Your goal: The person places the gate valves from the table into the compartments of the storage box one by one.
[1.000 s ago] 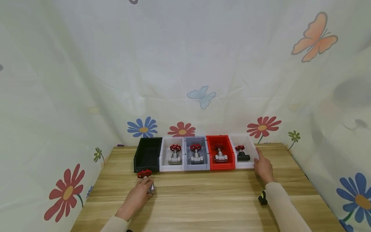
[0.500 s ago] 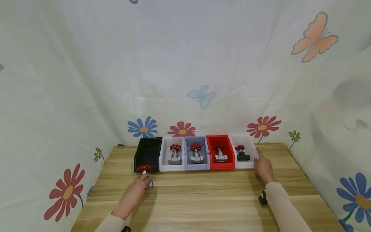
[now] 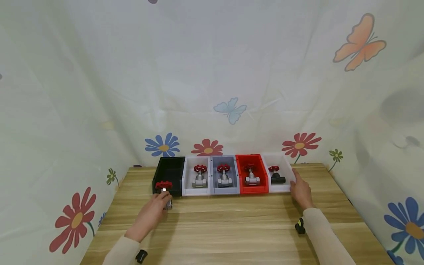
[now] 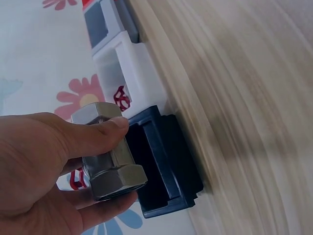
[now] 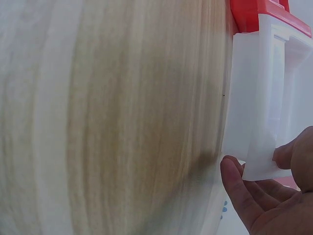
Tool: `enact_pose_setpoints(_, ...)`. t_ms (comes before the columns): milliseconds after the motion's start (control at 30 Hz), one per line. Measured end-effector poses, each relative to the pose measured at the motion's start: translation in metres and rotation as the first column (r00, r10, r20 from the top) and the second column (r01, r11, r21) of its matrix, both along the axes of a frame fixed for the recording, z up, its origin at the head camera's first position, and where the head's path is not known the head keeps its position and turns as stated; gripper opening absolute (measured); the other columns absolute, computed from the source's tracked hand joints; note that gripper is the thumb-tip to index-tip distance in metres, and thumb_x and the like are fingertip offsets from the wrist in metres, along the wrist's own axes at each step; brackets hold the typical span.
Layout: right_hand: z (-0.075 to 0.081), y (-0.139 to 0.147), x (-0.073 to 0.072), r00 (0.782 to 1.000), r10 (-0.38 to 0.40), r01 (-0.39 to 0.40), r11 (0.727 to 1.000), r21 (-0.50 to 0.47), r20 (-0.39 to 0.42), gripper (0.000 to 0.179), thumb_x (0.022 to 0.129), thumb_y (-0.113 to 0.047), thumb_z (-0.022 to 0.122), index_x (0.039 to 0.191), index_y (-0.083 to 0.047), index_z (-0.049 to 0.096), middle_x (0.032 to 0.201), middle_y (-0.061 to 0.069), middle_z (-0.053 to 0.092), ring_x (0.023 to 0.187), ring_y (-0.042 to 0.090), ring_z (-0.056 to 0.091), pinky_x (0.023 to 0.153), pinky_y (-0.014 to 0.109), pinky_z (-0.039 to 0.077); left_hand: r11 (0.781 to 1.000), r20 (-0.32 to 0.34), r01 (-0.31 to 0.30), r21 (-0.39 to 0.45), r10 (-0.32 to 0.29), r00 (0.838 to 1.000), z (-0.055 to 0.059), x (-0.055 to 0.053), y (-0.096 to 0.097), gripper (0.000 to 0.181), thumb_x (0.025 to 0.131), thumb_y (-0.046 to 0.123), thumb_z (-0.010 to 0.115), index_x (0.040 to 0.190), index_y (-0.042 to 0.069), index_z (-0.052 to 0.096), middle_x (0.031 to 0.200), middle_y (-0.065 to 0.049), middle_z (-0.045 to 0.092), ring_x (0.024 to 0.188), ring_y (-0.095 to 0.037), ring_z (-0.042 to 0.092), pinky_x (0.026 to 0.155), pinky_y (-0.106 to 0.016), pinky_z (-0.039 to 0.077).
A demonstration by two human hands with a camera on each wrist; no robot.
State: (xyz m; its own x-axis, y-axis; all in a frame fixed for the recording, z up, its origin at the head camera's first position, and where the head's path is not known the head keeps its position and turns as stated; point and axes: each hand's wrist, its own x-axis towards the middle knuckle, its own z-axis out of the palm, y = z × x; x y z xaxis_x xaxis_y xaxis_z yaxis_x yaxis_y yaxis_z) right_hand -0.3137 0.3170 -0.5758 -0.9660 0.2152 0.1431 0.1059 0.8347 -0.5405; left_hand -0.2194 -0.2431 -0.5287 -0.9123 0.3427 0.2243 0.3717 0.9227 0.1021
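Observation:
My left hand (image 3: 153,210) grips a metal gate valve (image 4: 108,155) by its silver body, thumb on one side and fingers on the other. The valve's red handwheel (image 3: 163,185) overlaps the front of the black bin (image 3: 170,173) in the head view. In the left wrist view the valve's hex-ended body is plain, and its handwheel is mostly behind the hand. With thumb and fingers on either side of its wall, my right hand (image 3: 301,190) holds the side of the rightmost white bin (image 5: 266,98). Inside that bin lies a black valve (image 3: 277,178) with a red handwheel.
Between the two end bins stand a white bin (image 3: 187,189), a grey bin (image 3: 226,191) and a red bin (image 3: 254,190). Each has a silver valve with a red handwheel. All bins join in one row on the wooden table (image 3: 228,228), before a patterned curtain (image 3: 185,73).
My left hand has carried the gate valve forward and slightly left, from in front of the black bin to its front edge. The right hand and the bins have stayed put.

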Motion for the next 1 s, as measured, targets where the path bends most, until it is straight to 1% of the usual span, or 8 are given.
enact_pose_setpoints(300, -0.001, 0.001, -0.001, 1.000, -0.001, 0.001, 1.000, 0.019, -0.012, 0.055, 0.101, -0.009, 0.043, 0.153, -0.005, 0.027, 0.135, 0.036, 0.050, 0.114, 0.054, 0.055, 0.096, 0.063, 0.043, 1.000, 0.024, -0.005, -0.003, 0.005, 1.000, 0.003, -0.009, -0.005, 0.049, 0.077, 0.001, 0.078, 0.124, 0.003, 0.064, 0.134, -0.013, 0.057, 0.115, -0.037, 0.056, 0.088, -0.047, 0.055)
enact_pose_setpoints(467, 0.000, 0.001, -0.001, 1.000, -0.001, 0.001, 1.000, 0.015, -0.013, 0.055, 0.101, -0.009, 0.044, 0.153, -0.005, 0.027, 0.135, 0.036, 0.051, 0.114, 0.054, 0.055, 0.096, 0.063, 0.043, 1.000, 0.036, -0.008, -0.005, 0.009, 0.999, 0.007, -0.016, -0.006, 0.050, 0.078, 0.002, 0.079, 0.126, 0.003, 0.064, 0.135, -0.013, 0.057, 0.116, -0.036, 0.056, 0.090, -0.046, 0.054)
enact_pose_setpoints(533, 0.000, 0.001, 0.000, 1.000, 0.000, 0.001, 1.000, 0.017, -0.018, 0.055, 0.100, -0.009, 0.044, 0.153, -0.005, 0.028, 0.134, 0.036, 0.051, 0.114, 0.054, 0.056, 0.096, 0.063, 0.044, 1.000, 0.041, -0.008, -0.009, 0.008, 0.999, 0.008, -0.020, -0.006, 0.051, 0.078, 0.003, 0.080, 0.126, 0.003, 0.064, 0.135, -0.012, 0.057, 0.116, -0.036, 0.056, 0.090, -0.045, 0.054)
enact_pose_setpoints(767, 0.000, 0.000, 0.001, 1.000, 0.007, -0.007, 1.000, 0.019, -0.029, 0.055, 0.100, -0.008, 0.046, 0.152, -0.004, 0.029, 0.131, 0.037, 0.053, 0.110, 0.055, 0.057, 0.093, 0.063, 0.044, 1.000, 0.023, 0.008, -0.017, -0.008, 1.000, 0.010, -0.035, -0.009, 0.050, 0.077, 0.001, 0.079, 0.125, 0.003, 0.065, 0.134, -0.013, 0.058, 0.113, -0.036, 0.057, 0.091, -0.048, 0.053)
enact_pose_setpoints(1000, 0.001, 0.000, 0.002, 1.000, 0.004, -0.004, 1.000, 0.015, -0.018, 0.056, 0.099, -0.009, 0.046, 0.152, -0.004, 0.029, 0.132, 0.037, 0.052, 0.112, 0.054, 0.056, 0.093, 0.063, 0.044, 0.999, 0.058, 0.028, -0.021, -0.026, 0.998, 0.010, -0.051, -0.012, 0.046, 0.079, 0.001, 0.078, 0.123, 0.002, 0.065, 0.132, -0.013, 0.058, 0.110, -0.036, 0.058, 0.092, -0.049, 0.052)
